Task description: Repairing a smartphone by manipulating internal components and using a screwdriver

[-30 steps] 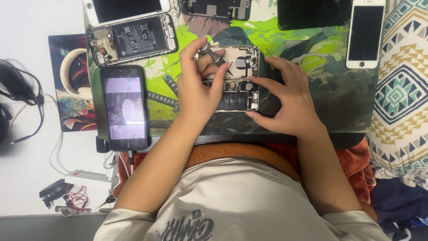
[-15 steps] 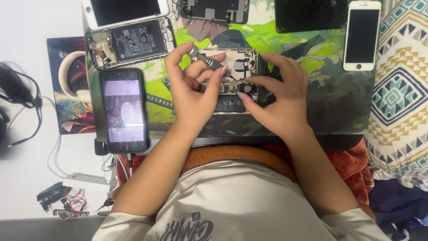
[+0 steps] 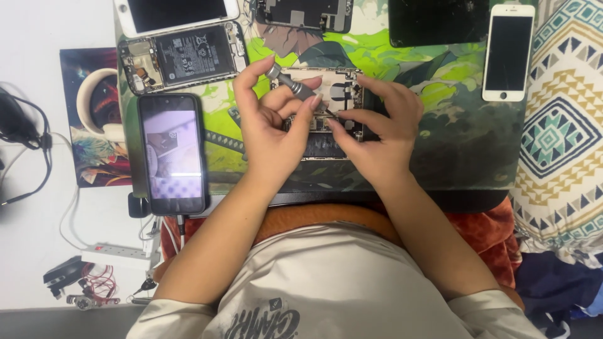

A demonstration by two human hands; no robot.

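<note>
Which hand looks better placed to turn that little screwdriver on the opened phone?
Probably the left hand: its fingers already hold the grey screwdriver, whose tip points into the opened phone. The right hand rests its fingertips on the phone, apparently steadying it, and holds no tool.

A silver-grey screwdriver over a green, illustrated work mat; at 2 o'clock a white-framed phone, at 3 o'clock a cream, teal and mustard geometric-patterned cloth
</note>
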